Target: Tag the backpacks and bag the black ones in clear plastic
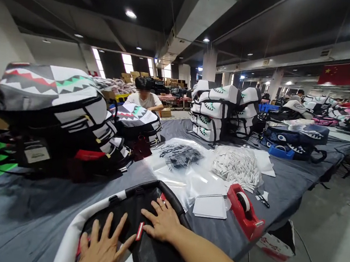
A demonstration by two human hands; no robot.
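Observation:
A black backpack with white trim [145,256] lies back-side up on the grey table [31,215] right in front of me. My left hand [102,248] rests flat on its black padded panel, fingers spread and open. My right hand [163,219] lies flat a little further up the same panel, fingers stretched toward a small red-and-white tag [140,231] between the two hands. Neither hand holds anything.
A pile of shark-print backpacks [57,120] stands at the left, another stack [219,111] at the far middle. Clear bags of tags [235,164], white cards [210,205] and a red tape dispenser [245,209] lie to the right. A person [143,97] sits across the table.

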